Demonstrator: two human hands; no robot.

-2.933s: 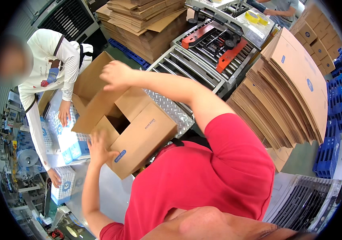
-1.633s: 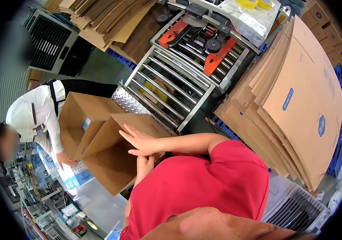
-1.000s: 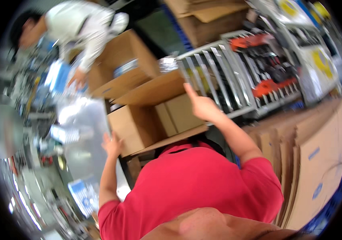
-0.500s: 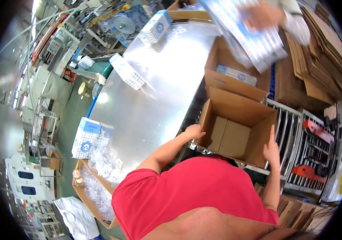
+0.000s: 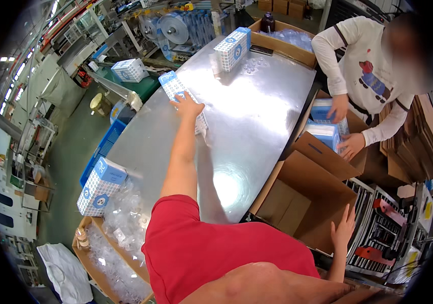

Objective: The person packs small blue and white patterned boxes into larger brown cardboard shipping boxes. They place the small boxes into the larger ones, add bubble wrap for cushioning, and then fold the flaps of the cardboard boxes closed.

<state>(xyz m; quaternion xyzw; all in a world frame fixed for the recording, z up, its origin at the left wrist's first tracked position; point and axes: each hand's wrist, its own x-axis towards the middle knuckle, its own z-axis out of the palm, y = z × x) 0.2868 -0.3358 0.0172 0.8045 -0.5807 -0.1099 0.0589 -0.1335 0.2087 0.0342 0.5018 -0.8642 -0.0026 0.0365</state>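
My left arm is stretched across the metal table (image 5: pixel 140 152). My left hand (image 5: pixel 188 105) lies with spread fingers on a long white pack with blue ends and a dotted pattern (image 5: pixel 170 83); part of the pack is hidden beneath it. My right hand (image 5: pixel 343 229) has its fingers stretched out at the right side of an open cardboard box (image 5: pixel 323 202). Bare cardboard shows inside that box. Just beyond it, a co-worker's hands (image 5: pixel 345 126) press on blue-and-white packs (image 5: pixel 323 133) inside a second carton (image 5: pixel 317 154).
Similar packs stand at the table's far end (image 5: pixel 232 49) and left edge (image 5: pixel 102 185). Clear plastic pieces (image 5: pixel 120 213) heap beside a carton at lower left. On the right are a roller conveyor (image 5: pixel 361 218) and stacked flat cardboard (image 5: pixel 421 137). Another carton (image 5: pixel 290 53) stands at the far end.
My left hand has left the box's edge and reached across the table to the pack. The co-worker's pack has gone down into the second carton. My view has shifted.
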